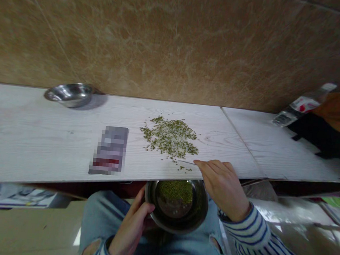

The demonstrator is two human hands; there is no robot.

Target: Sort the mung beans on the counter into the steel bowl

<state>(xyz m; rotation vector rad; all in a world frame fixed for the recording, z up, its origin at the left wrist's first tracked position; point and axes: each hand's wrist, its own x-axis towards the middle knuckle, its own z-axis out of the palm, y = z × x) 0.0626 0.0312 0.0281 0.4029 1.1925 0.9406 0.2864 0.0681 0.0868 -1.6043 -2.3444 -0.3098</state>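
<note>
Small green beans (172,135), which look like mung beans, lie scattered over the white wood-grain table (67,142). Just below the table's front edge, my left hand (133,223) grips the rim of a steel bowl (176,223), above my lap. More green beans (176,191) are heaped in the far part of that bowl. My right hand (223,183) is closed on a thin metal tool (187,162) whose kind I cannot make out. Its tip lies at the near edge of the scattered beans, low over the table.
An empty steel bowl (70,94) stands at the back left by the wall. A pixelated flat rectangular item (110,150) lies left of the beans. At the right, a plastic bottle (304,103) leans against a brown and black bag (337,118).
</note>
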